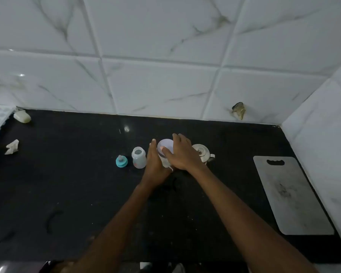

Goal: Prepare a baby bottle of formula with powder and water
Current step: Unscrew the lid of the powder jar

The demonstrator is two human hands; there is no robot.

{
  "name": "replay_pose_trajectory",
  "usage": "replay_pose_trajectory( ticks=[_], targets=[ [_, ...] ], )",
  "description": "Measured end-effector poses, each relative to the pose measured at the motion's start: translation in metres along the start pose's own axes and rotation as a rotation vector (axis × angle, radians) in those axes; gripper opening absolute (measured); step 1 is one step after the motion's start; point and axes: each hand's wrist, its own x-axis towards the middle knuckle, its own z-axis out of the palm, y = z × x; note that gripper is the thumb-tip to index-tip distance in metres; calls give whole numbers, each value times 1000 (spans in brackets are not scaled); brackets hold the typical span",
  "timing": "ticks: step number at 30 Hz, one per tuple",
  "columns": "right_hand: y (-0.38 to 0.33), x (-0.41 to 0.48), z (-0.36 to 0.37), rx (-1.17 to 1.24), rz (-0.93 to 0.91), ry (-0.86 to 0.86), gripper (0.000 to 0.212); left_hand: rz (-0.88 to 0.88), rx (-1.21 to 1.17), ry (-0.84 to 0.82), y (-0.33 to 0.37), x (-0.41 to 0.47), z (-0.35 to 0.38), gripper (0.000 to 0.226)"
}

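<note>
left hand: my fingers pressed together flat against the left side of the powder jar | right hand: fingers curled over its white lid | open baby bottle just left, teal nipple cap further left | steel kettle right, behind my hand | all on black counter

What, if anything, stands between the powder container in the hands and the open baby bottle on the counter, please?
Nothing visible does. The open bottle stands just left of the powder container, with only the left hand holding the container's side between them. The teal nipple cap lies beyond, further left.
</note>
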Motion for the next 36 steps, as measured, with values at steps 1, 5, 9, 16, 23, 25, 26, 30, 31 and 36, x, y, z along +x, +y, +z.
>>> replay_pose_trajectory(
  ticks=[1,5,9,16,23,25,26,30,31,36],
  targets=[
    [-2,5,2,-4,8,-13,77,-14,-27,8,-6,5,2,124],
    [-9,20,8,-60,76,-44,80,-68,-57,-21,-20,22,5,125],
    [-13,31,18,-136,132,-13,86,-57,-50,-56,-36,39,8,113],
    [-12,44,29,-171,165,0,87,22,0,-47,-37,46,8,50],
    [-15,45,31,-196,151,-9,81,-1,-140,18,-37,43,2,61],
    [-14,45,29,-199,140,-16,80,-2,-165,22,-39,44,2,64],
    [-13,45,28,-196,135,-19,80,-2,-168,25,-40,44,2,66],
    [-12,47,25,-195,111,-25,79,-8,-187,25,-41,44,3,66],
    [-11,47,25,-194,104,-30,78,-12,-191,27,-41,44,2,66],
    [-7,47,24,-173,70,-36,72,15,-238,33,-40,43,1,71]
  ],
)
